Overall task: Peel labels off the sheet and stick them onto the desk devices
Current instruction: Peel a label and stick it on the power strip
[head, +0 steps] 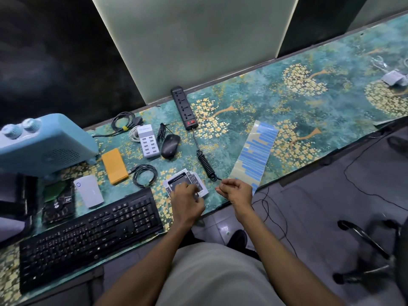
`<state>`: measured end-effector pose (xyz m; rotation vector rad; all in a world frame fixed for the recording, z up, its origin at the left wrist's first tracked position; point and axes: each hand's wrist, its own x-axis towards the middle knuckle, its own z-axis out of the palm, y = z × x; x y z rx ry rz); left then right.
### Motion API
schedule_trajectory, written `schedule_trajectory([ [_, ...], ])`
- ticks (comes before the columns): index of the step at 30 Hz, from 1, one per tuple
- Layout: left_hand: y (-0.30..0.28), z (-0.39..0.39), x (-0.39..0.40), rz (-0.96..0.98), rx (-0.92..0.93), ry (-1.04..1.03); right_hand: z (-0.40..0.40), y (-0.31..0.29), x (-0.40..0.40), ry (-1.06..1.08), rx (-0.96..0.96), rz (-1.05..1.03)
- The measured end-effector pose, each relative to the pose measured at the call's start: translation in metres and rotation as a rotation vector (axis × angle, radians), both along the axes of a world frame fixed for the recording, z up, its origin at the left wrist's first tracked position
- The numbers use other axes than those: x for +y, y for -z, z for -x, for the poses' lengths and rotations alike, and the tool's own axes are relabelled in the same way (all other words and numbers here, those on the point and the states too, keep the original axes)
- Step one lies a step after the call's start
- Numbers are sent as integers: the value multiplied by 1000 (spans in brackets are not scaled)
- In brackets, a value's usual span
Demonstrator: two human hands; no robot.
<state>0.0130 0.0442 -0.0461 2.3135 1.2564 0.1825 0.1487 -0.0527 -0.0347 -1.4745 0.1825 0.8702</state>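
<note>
The label sheet [256, 151], a pale backing strip with several blue labels, lies on the desk to the right of centre, its near end reaching the desk edge. My left hand [187, 202] lies on a silver drive caddy [186, 181] near the front edge, with bent fingers over its near part. My right hand [237, 192] hovers just right of it, over the sheet's near end, fingers curled with thumb against fingertips; I see nothing in it. Other devices are a black keyboard [88, 235], black mouse [169, 145], black power strip [183, 107] and white multi-port charger [147, 141].
A blue heater [44, 142] stands at the far left. Near it are an orange power bank [114, 165], a white box-shaped device [88, 191], a bare drive [58, 202] and coiled cables [144, 174]. The power strip's coiled cord [206, 165] ends beside my right hand. A chair base [371, 250] is on the right.
</note>
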Motion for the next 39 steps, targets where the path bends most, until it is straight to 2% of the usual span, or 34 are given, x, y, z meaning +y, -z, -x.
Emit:
schedule_trajectory([
  [4,-15,-29,-2,69,-166,22,-5,2,-7,15,-35,3],
  [8,-22,-65,-15,205,-248,66,-18,-3,-25,79,-133,58],
  [13,-17,-99,-30,358,-196,13,-39,4,-69,272,-319,375],
  [16,-5,-110,-34,387,-130,46,-45,5,-92,307,-312,536],
  [20,-17,-117,-33,452,-188,37,-43,3,-99,279,-296,583],
  [24,-23,-120,-26,445,-234,17,-44,-2,-84,208,-382,503],
  [29,-22,-119,-11,560,-282,20,-43,-6,-64,85,-464,450],
  [32,-25,-114,-4,647,-292,-21,-42,-4,-60,16,-442,529],
  [39,-18,-107,6,702,-306,-86,-33,-3,-61,-74,-369,754],
])
